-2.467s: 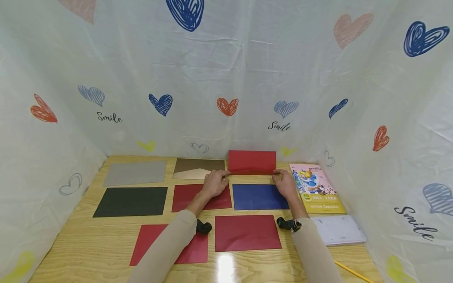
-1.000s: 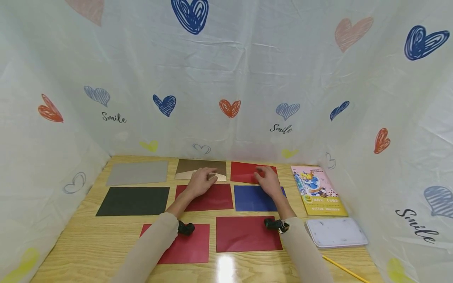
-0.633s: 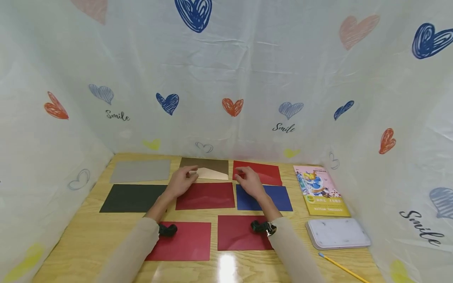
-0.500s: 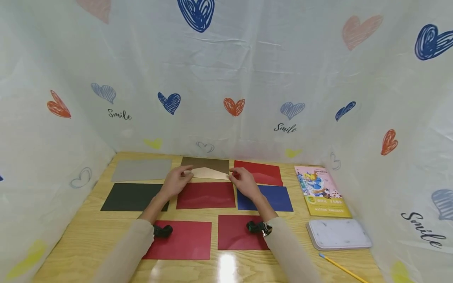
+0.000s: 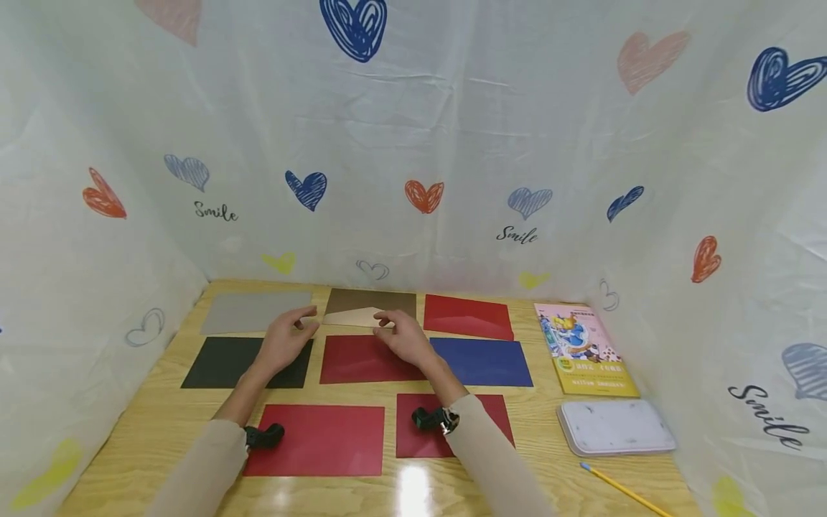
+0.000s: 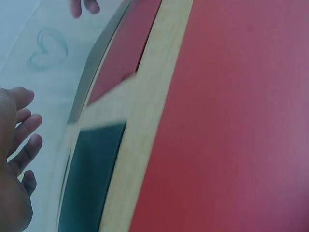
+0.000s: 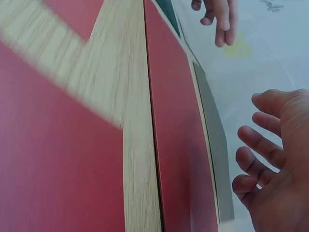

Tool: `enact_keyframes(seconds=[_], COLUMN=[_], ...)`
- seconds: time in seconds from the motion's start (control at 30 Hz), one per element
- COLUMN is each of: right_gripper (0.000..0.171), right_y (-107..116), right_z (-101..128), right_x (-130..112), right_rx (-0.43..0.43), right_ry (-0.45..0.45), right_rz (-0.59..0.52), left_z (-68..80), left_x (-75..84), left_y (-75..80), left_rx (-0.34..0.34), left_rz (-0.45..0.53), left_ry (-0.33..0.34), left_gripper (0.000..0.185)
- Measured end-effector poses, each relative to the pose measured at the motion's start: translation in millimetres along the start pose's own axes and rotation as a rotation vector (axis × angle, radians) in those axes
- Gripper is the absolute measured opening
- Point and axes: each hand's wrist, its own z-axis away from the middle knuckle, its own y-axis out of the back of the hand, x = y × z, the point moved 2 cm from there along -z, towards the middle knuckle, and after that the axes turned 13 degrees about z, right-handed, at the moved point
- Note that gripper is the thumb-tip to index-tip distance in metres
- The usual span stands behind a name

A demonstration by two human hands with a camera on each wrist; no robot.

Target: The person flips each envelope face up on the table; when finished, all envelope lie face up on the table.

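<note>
My left hand (image 5: 287, 337) hovers over the black envelope (image 5: 220, 362), close to the grey one (image 5: 248, 312). Its fingers (image 6: 29, 125) are loosely bent around nothing. My right hand (image 5: 408, 339) is above the dark red envelope (image 5: 352, 362), its fingertips by the pale pointed flap of the brown envelope (image 5: 371, 298); whether they touch it I cannot tell. In the right wrist view the fingers (image 7: 260, 140) are relaxed, with nothing held. A bright red envelope (image 5: 468, 316) lies flat at the back right, beside the brown one.
A blue envelope (image 5: 484, 362) lies in the middle row. Two more red ones, left (image 5: 323, 441) and right (image 5: 494, 416), lie nearer me. At right are a picture book (image 5: 584, 352), a white case (image 5: 617, 427) and a yellow pencil (image 5: 623, 488). A heart-printed curtain (image 5: 368, 143) encloses the table.
Both hands earlier held the bright red envelope tilted up at the back; it was let go and lies flat. Since then both hands have moved left, the right from the red envelope to the brown.
</note>
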Motion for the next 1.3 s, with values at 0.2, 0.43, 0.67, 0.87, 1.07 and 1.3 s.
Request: enact_keyframes(seconds=[0.2, 0.43, 0.67, 0.87, 1.07, 1.3], right_gripper=[0.038, 0.039, 0.038, 0.041, 0.044, 0.048], right_y=[-16, -31, -44, -55, -60, -61], right_z=[-11, -21, -30, -37, -43, -48], right_x=[-22, -37, -46, -56, -71, -85], right_rx=[-0.036, -0.077, -0.132, -0.169, -0.219, -0.284], right_ry=[0.034, 0.048, 0.028, 0.019, 0.044, 0.054], right_rz=[-0.012, -0.013, -0.027, 0.007, 0.058, 0.091], left_z=[13.0, 23.8, 33.1, 39.3, 45.6, 49.7], left_x=[-13.9, -20.3, -31.6, -42.8, -54.5, -67.7], left_y=[24.1, 58.2, 93.3, 116.7, 129.5, 136.8], left_rx=[0.051, 0.110, 0.172, 0.236, 0.286, 0.265], left_rz=[-0.071, -0.119, -0.168, -0.193, -0.240, -0.299], left_ry=[0.031, 0.059, 0.088, 0.141, 0.157, 0.255], left_gripper=[0.044, 0.044, 0.044, 0.045, 0.043, 0.048])
